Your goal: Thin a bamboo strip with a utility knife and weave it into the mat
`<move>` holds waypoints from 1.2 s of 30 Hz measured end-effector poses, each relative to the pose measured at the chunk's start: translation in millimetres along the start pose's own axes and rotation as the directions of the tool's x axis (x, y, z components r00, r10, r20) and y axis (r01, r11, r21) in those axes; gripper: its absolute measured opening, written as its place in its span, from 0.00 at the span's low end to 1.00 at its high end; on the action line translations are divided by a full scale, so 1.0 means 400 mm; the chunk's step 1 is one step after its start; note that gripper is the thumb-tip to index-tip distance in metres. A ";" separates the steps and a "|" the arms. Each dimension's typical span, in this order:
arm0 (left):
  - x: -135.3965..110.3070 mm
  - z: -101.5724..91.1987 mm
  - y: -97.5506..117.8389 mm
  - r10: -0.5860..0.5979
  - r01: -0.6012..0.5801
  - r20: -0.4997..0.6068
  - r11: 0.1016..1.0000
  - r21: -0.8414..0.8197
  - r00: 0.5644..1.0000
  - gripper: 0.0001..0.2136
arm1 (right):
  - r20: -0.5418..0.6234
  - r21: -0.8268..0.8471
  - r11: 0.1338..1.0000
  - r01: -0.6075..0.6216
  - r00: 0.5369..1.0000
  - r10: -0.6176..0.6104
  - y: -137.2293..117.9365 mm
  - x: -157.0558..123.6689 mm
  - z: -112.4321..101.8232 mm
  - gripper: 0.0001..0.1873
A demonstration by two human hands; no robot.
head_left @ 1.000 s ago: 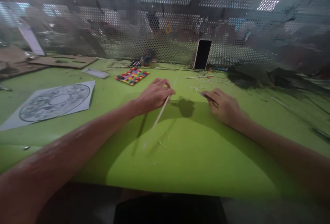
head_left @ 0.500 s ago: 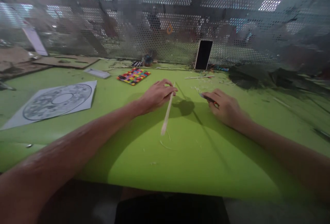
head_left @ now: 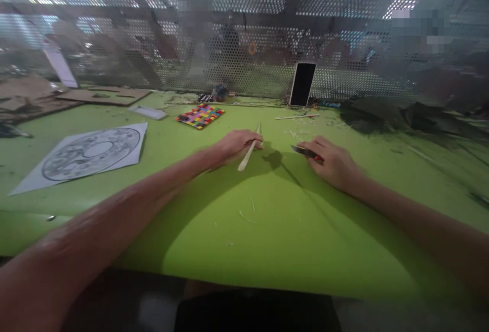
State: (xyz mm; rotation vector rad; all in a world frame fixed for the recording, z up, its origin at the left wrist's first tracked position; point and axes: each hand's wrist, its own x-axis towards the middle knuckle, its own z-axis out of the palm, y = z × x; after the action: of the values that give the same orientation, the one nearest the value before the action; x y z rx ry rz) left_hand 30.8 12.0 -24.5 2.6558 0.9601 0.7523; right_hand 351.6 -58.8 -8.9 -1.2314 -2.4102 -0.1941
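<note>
- The left hand (head_left: 239, 144) has its grip closed on a thin pale stick (head_left: 249, 153), fingers curled round the upper part of it; the right hand (head_left: 331, 163) has its grip closed on a small knife (head_left: 303, 150), whose dark blade pokes out leftward past the fingers, with a touch of red at the handle
- The stick sits out over the middle of the green counter (head_left: 275, 230), between the two hands and nearer the left; the knife tip is near the stick but apart from it
- The stick's long axis runs on a slant; its far end points up and away toward the mesh, its near end points down and toward the person, low over the counter; whether that end touches the surface I cannot tell
- The near stretch of counter is broad and smooth, flecked with pale shavings (head_left: 244, 216); its front edge runs across just before the person
- To the left lies a paper sheet (head_left: 86, 156) printed with a grey ring; beyond the left hand, a flat woven mat (head_left: 200, 115) of many colours
- At the far edge a perforated metal screen (head_left: 244, 31) closes the counter; a dark phone (head_left: 302, 84) leans upright against it; dark leaves (head_left: 385, 114) pile up to the right
</note>
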 end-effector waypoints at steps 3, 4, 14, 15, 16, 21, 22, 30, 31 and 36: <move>-0.001 -0.004 0.008 -0.088 0.089 0.009 0.990 -0.108 0.996 0.16 | 0.028 0.042 0.999 0.021 0.999 -0.022 0.008 0.006 0.007 0.19; -0.004 -0.005 0.013 -0.098 0.098 0.003 0.985 -0.141 0.995 0.18 | 0.028 0.059 0.997 0.040 0.999 -0.041 0.011 0.009 0.009 0.18; -0.007 -0.006 0.056 0.134 -0.115 -0.103 0.979 0.169 0.986 0.10 | 0.012 0.103 0.963 0.249 0.968 -0.252 -0.134 -0.012 -0.040 0.27; -0.004 -0.006 0.065 0.156 -0.129 -0.108 0.966 0.222 0.982 0.10 | 0.032 0.138 0.948 0.286 0.956 -0.293 -0.155 -0.016 -0.041 0.28; 0.000 -0.006 0.075 0.173 -0.137 -0.109 0.952 0.273 0.979 0.09 | 0.044 0.169 0.929 0.328 0.940 -0.339 -0.171 -0.019 -0.040 0.27; 0.006 -0.005 0.098 0.138 -0.069 -0.160 0.925 0.374 0.977 0.12 | -0.016 0.220 0.874 0.433 0.898 -0.440 -0.185 -0.012 -0.026 0.18; 0.004 -0.011 0.090 0.124 -0.057 -0.173 0.935 0.349 0.977 0.15 | -0.047 0.212 0.884 0.418 0.907 -0.418 -0.180 -0.010 -0.028 0.15; -0.020 -0.124 -0.085 0.079 0.004 -0.282 0.959 0.282 0.956 0.26 | -0.248 0.262 0.961 0.094 0.968 -0.027 -0.093 0.005 -0.040 0.14; -0.023 -0.134 -0.106 0.054 0.037 -0.298 0.956 0.292 0.953 0.26 | -0.260 0.279 0.958 0.071 0.966 0.004 -0.084 0.005 -0.036 0.14; -0.052 -0.160 -0.198 -0.225 0.320 -0.306 0.894 0.313 0.925 0.19 | -0.325 0.338 0.941 -0.004 0.938 0.120 -0.072 0.003 -0.022 0.13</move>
State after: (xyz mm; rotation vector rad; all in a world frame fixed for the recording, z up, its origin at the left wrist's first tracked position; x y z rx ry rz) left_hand -59.3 60.8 -7.3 2.6597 1.6511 0.9548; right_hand 330.7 -77.8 1.7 -1.0215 -1.9994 0.0207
